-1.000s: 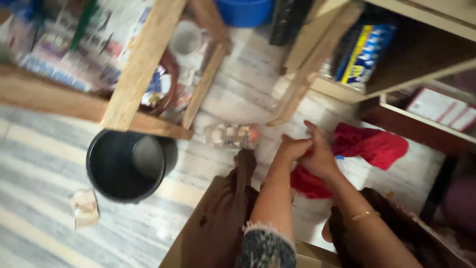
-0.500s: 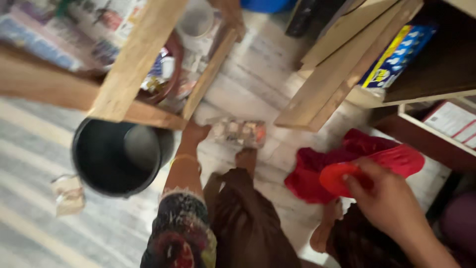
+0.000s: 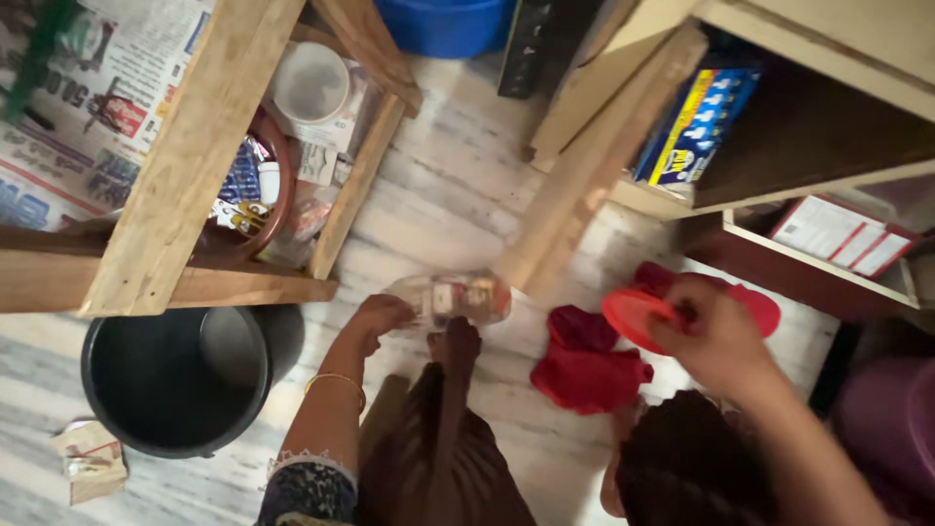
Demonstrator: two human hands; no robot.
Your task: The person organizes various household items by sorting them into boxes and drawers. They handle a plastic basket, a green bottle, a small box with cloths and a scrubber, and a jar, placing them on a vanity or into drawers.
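Observation:
My left hand [image 3: 378,316] grips one end of a clear plastic jar [image 3: 453,297] that lies on its side on the striped floor, with small mixed-colour items inside. My right hand [image 3: 716,336] holds a round red lid [image 3: 630,318] just above a crumpled red cloth [image 3: 582,362]. My foot [image 3: 458,344] rests right below the jar, between the two hands.
A black bucket [image 3: 156,375] stands at the left, under a wooden frame [image 3: 195,156] that holds newspaper, a bowl and packets. A crumpled wrapper [image 3: 90,460] lies beside the bucket. Wooden planks [image 3: 584,166], a shelf with a blue-yellow box [image 3: 693,125] and a blue tub [image 3: 443,21] are behind.
My left hand left the right hand, reached to the jar and took hold of it. My right hand lifted the red lid off the cloth. The view shifted slightly.

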